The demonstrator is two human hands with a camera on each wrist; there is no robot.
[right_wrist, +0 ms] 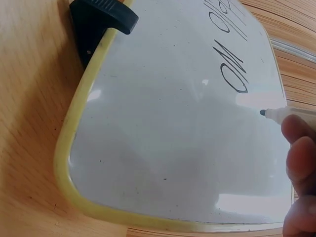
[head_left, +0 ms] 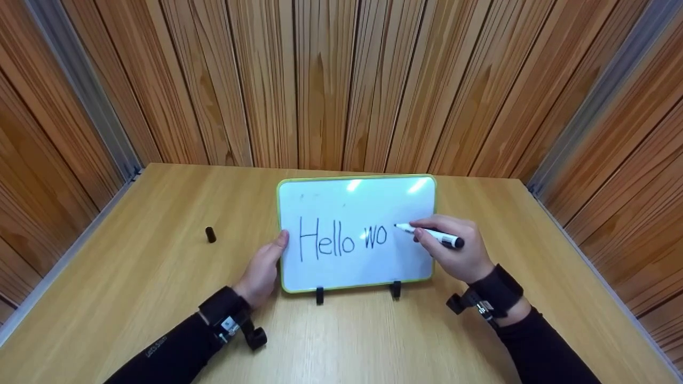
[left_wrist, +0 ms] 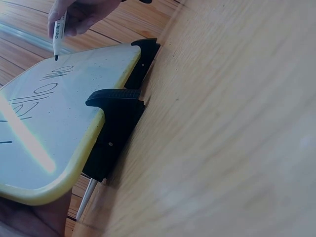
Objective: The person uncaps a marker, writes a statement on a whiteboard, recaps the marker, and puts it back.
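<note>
A small whiteboard (head_left: 341,272) with a yellow-green rim leans upright on a stand with black feet (left_wrist: 116,128). "Hello wo" is written across it in black. My right hand (head_left: 459,248) pinches a white marker (head_left: 435,235) with a black end, its dark tip (right_wrist: 262,112) close to the board just right of the "o". At the board's left edge, my left hand (head_left: 262,272) grips the rim, thumb on the front side and the other fingers behind, partly hidden by the board.
A black marker cap (head_left: 211,234) lies on the wooden table (head_left: 160,277) left of the board. Wood-panelled walls (head_left: 320,80) enclose the table at the back and both sides. Each wrist wears a black strap with a small camera.
</note>
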